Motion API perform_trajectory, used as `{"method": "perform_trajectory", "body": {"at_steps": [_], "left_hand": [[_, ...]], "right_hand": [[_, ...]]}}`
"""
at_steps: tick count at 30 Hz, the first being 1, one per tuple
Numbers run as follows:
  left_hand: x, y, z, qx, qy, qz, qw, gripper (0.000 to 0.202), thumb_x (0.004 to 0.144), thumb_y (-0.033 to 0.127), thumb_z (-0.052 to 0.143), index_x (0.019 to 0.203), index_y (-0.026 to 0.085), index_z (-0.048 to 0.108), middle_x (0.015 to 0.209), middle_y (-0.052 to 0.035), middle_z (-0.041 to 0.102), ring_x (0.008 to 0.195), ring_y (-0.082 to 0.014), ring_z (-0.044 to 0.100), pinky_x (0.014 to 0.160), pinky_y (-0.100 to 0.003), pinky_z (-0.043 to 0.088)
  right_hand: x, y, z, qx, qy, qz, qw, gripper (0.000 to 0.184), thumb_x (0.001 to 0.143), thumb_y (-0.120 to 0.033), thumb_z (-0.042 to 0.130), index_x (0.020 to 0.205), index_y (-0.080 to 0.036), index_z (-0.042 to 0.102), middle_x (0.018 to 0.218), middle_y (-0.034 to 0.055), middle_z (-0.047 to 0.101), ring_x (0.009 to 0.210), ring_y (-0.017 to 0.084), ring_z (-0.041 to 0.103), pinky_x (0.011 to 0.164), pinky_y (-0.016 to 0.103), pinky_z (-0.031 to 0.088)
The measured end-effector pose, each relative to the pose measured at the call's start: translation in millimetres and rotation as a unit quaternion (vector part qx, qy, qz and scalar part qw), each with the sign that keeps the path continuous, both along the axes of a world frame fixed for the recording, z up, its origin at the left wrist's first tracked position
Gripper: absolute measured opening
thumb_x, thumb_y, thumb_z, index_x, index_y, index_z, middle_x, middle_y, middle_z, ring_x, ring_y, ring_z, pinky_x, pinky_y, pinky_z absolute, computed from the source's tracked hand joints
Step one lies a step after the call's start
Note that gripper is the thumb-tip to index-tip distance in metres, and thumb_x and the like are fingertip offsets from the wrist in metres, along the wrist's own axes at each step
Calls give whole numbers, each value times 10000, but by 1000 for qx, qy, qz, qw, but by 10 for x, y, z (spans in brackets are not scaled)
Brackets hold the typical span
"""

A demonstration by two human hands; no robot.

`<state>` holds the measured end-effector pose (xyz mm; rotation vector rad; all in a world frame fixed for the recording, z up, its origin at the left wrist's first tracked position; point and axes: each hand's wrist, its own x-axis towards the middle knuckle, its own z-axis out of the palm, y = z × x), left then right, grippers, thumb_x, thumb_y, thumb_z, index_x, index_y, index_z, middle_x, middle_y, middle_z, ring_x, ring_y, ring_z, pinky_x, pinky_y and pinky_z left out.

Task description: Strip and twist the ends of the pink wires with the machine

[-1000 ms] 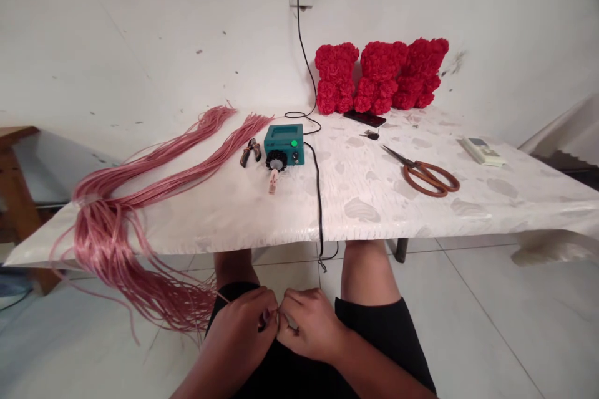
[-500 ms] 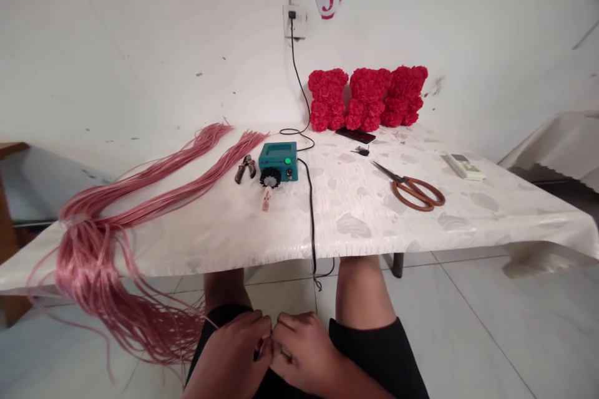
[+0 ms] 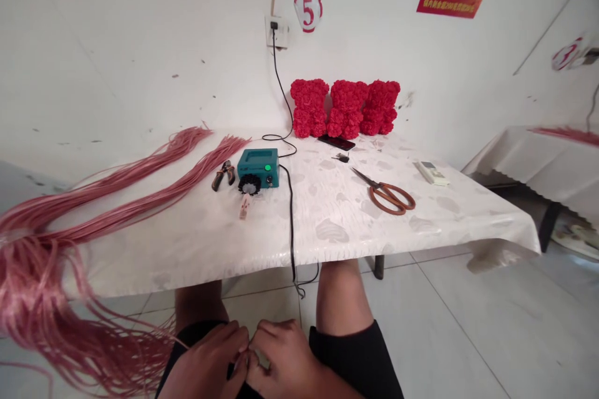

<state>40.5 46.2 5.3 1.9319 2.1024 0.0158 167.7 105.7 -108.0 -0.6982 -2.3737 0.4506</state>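
Note:
Over my lap, my left hand (image 3: 218, 352) and my right hand (image 3: 283, 349) meet with their fingertips pinched together. Both are closed, and whatever lies between the fingers is too small or hidden to make out. One thin pink strand runs from the left up to the back of my left hand and disappears behind it. That strand comes from a big bundle of pink cords (image 3: 32, 280), which is bound near the table's left end. Its loose ends hang over the front edge beside my left leg, while two long tails stretch back across the tabletop.
On the white-covered table (image 3: 309, 243) stand a teal device (image 3: 259, 165) with a black cable, a pink clip (image 3: 244, 206) and pliers (image 3: 223, 175). Farther right lie scissors (image 3: 386, 194), a phone (image 3: 337, 143), keys (image 3: 341, 157) and a remote (image 3: 431, 173). Red flower bears (image 3: 346, 109) line the wall.
The view has turned to the right and slightly up, so the table's things appear shifted left. My hands stay pinched together over my lap.

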Motion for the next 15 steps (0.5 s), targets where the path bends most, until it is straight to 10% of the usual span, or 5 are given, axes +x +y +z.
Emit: {"method": "perform_trajectory", "body": {"at_steps": [15], "left_hand": [[-13,-106,-127,4,-46,5,999,182,811,73,446,698,178,543,824,-45,631,813,-196,583,706,-322,355]], "right_hand": [[94,-38,147,-48,-25,64,996,116,775,-150,558,844,-222,615,758,-23,668,651,143,633,567,281,298]]}}
